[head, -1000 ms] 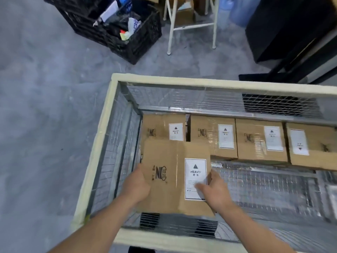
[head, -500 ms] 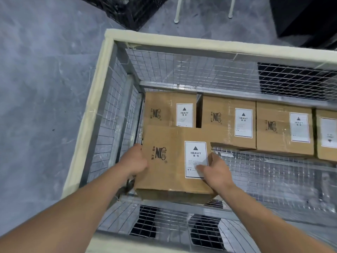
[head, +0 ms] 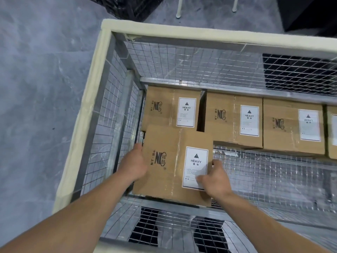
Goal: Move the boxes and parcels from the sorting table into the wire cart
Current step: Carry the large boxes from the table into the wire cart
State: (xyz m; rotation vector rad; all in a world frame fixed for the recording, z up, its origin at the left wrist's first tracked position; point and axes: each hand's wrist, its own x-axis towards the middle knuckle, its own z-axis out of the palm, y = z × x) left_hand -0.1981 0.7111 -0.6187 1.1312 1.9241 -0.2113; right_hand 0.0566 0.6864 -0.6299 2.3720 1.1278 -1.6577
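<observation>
A brown cardboard box (head: 169, 161) with a white HEAVY label lies low in the near left corner of the wire cart (head: 94, 99). My left hand (head: 134, 164) grips its left side and my right hand (head: 213, 177) grips its right edge over the label. Behind it, several matching boxes stand in a row along the cart's far wall: one at the left (head: 164, 108), one in the middle (head: 229, 119), one further right (head: 291, 126). The held box overlaps the front of the far left one.
The cart has a padded cream top rim and wire mesh walls and floor (head: 273, 176). Grey concrete floor (head: 40, 88) lies to the left. White stool legs (head: 178, 14) and a black crate stand beyond the cart.
Both hands have lowered the box deeper into the cart's near left corner. The view has tilted further down into the cart.
</observation>
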